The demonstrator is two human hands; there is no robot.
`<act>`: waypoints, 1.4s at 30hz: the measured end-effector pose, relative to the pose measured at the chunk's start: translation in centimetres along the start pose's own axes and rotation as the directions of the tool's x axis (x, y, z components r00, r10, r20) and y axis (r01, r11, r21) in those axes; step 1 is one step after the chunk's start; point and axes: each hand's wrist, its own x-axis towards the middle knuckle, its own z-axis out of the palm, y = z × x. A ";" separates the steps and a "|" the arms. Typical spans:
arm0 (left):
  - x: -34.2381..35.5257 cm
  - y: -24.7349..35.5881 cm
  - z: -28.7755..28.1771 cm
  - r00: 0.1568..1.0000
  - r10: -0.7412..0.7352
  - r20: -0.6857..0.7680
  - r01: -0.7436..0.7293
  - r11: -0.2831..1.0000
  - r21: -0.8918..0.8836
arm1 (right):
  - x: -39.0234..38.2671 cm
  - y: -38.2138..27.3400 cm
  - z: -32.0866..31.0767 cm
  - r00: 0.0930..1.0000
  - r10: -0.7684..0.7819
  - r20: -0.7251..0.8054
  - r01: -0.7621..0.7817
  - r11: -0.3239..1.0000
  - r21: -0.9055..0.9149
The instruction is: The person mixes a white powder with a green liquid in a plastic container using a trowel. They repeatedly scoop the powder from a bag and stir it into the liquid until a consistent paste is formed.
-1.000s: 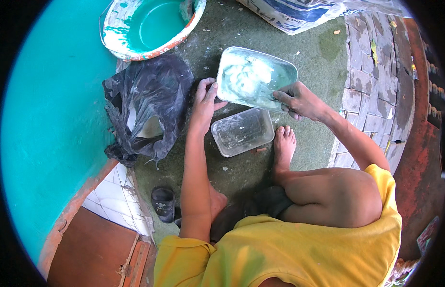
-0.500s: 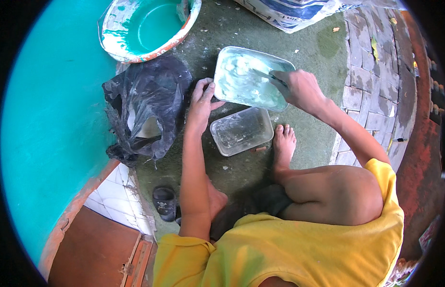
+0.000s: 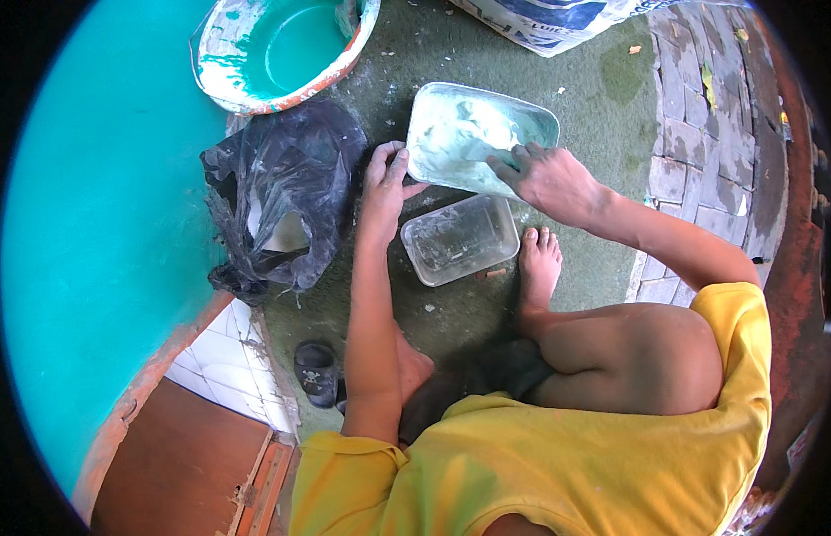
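From afar, I see the pale tub (image 3: 538,125) at the top middle of the frame. The left hand (image 3: 384,188) pinches its lower left corner; the right hand (image 3: 558,186) curls over the white mix (image 3: 462,127); I can't tell if it grips anything. Looks like stirring; another stroke needs a steady tub.

A yellow short-sleeved shirt (image 3: 567,456) tops dark shorts (image 3: 520,368).

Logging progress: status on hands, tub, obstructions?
Left hand holding tub at corner. Right hand at white mix, grip unclear. Box nearby, apparently not blocking.
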 end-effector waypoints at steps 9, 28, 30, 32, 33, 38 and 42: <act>-0.2 0.0 0.3 0.999 0.015 -0.035 -0.014 0.999 0.050 | -4.4 3.0 -2.2 0.981 0.106 0.162 -0.131 0.980 0.150; -0.1 0.3 0.6 0.998 0.029 -0.056 -0.023 0.993 0.115 | 2.0 2.9 -1.2 0.986 0.100 0.132 -0.115 0.987 0.111; -0.1 0.2 0.6 0.998 0.020 -0.057 -0.015 0.996 0.092 | 1.2 3.3 -1.6 0.983 0.112 0.143 -0.132 0.982 0.138; -0.2 0.3 0.6 0.998 0.021 -0.059 -0.015 0.994 0.105 | 0.2 3.4 -2.0 0.982 0.109 0.151 -0.133 0.979 0.154; -0.3 0.4 0.5 0.998 0.022 -0.060 -0.015 0.994 0.112 | -0.3 3.4 -2.2 0.982 0.106 0.158 -0.131 0.979 0.159; -0.2 0.2 0.5 0.998 0.026 -0.056 -0.021 0.996 0.081 | -3.1 3.6 -5.3 0.973 0.133 0.190 -0.182 0.945 0.272; -0.2 -0.2 0.2 0.998 0.023 -0.057 -0.018 0.997 0.081 | -4.1 3.7 -4.4 0.934 0.313 0.172 -0.354 0.878 0.324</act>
